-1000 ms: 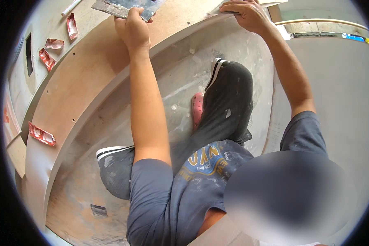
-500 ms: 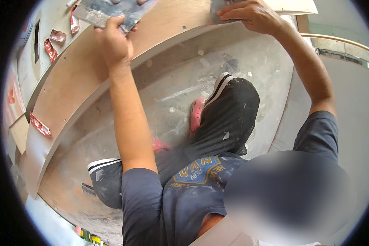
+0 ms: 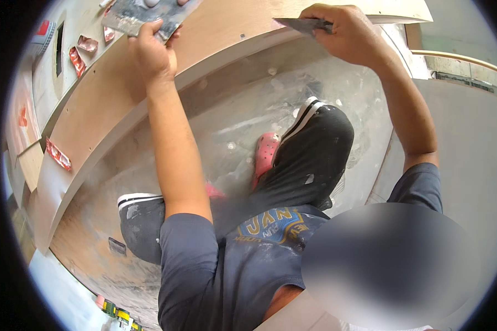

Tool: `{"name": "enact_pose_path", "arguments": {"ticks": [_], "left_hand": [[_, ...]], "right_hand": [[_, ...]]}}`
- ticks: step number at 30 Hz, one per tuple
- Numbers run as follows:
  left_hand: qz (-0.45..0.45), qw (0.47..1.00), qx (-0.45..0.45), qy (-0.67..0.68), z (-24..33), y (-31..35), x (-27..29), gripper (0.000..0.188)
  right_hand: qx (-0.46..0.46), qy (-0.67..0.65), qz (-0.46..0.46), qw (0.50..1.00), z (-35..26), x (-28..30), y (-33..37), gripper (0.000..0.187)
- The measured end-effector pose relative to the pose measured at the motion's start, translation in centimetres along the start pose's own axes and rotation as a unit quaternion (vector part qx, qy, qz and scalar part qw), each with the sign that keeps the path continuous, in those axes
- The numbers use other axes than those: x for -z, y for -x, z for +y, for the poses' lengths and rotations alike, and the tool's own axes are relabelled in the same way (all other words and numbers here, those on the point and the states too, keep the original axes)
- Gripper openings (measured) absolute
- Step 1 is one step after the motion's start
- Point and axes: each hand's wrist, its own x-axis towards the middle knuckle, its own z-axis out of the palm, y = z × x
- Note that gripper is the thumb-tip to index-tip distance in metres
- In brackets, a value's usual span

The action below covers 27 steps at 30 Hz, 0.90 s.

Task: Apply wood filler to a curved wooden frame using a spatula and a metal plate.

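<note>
My left hand (image 3: 156, 58) grips the near edge of a flat grey plate (image 3: 131, 23), thumb on top; the plate is smeared with pale paste and has a whitish lump on it. To the right, my right hand (image 3: 349, 34) is closed round a putty knife (image 3: 299, 24) with a dark blade. The blade points left and lies over the near edge of a curved wooden panel (image 3: 215, 38); whether it touches the wood I cannot tell. Small dark dots, like screw heads or holes, mark the panel's face.
Red torn wrappers (image 3: 58, 154) lie on and beyond the panel's left part. My bent leg (image 3: 320, 143) and a pink clog (image 3: 267, 151) are under my arms on the dusty, stained floor (image 3: 226, 110). A large grey sheet (image 3: 453, 143) stands at the right.
My right hand has shifted slightly right and down, turning so the knife's blade now shows nearly edge-on. My left hand stays nearly in place with the plate. The whole view has shifted a little.
</note>
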Motion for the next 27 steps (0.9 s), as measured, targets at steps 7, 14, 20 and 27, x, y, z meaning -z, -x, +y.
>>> {"name": "enact_pose_path", "arguments": {"ticks": [7, 14, 20, 27], "left_hand": [[-0.001, 0.999, 0.023, 0.022, -0.8, -1.0, 0.2, 0.024], [-0.03, 0.994, 0.058, 0.082, -1.2, -0.6, -0.5, 0.017], [-0.051, 0.993, -0.004, 0.109, -1.0, 0.1, -2.2, 0.018], [-0.071, 0.992, -0.01, 0.109, -1.2, -0.2, -2.1, 0.018]], "right_hand": [[0.018, -0.012, -0.06, 0.998, -5.3, -1.0, -2.6, 0.023], [-0.048, 0.161, -0.046, 0.985, -7.0, -4.3, -3.3, 0.031], [-0.018, 0.245, 0.019, 0.969, -7.9, -5.4, 0.2, 0.029], [0.09, 0.225, 0.111, 0.964, -4.1, -2.4, -0.8, 0.031]]}}
